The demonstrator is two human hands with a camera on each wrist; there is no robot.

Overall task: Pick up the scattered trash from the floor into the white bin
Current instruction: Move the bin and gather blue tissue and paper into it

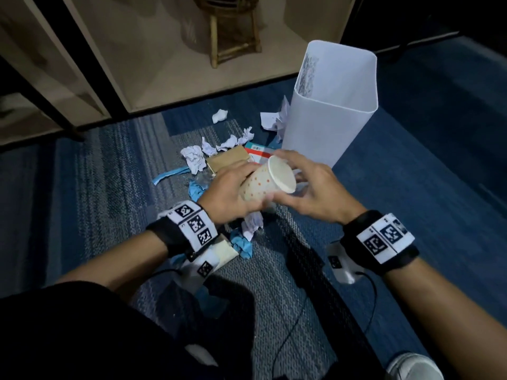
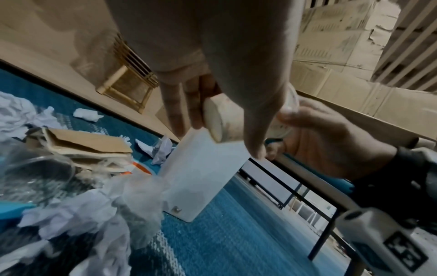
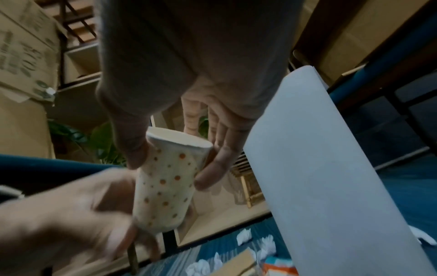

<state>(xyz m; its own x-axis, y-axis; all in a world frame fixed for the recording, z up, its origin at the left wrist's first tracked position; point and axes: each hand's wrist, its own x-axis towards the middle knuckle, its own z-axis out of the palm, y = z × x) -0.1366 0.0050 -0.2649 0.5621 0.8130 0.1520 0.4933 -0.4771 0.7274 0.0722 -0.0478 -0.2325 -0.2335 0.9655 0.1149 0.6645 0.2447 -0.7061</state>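
A paper cup (image 1: 263,185) with orange dots is held tilted above the trash pile, its open mouth turned toward me. My left hand (image 1: 241,189) grips its lower body, and my right hand (image 1: 288,185) pinches it near the rim with thumb and fingers. In the right wrist view the cup (image 3: 165,186) sits between my right thumb and fingers (image 3: 212,168). The cup's base (image 2: 217,119) shows in the left wrist view. The tall white bin (image 1: 334,105) stands upright on the blue carpet just beyond my right hand. Crumpled paper (image 1: 194,157), a cardboard piece (image 1: 227,160) and blue scraps (image 1: 241,245) lie on the floor.
A clear plastic cup (image 2: 38,179) and an orange-and-white carton (image 1: 258,154) lie in the pile. A wooden stool (image 1: 233,31) stands behind on the pale floor. Black cables (image 1: 296,325) trail across the carpet near my knees. A white shoe (image 1: 414,366) is at the bottom right.
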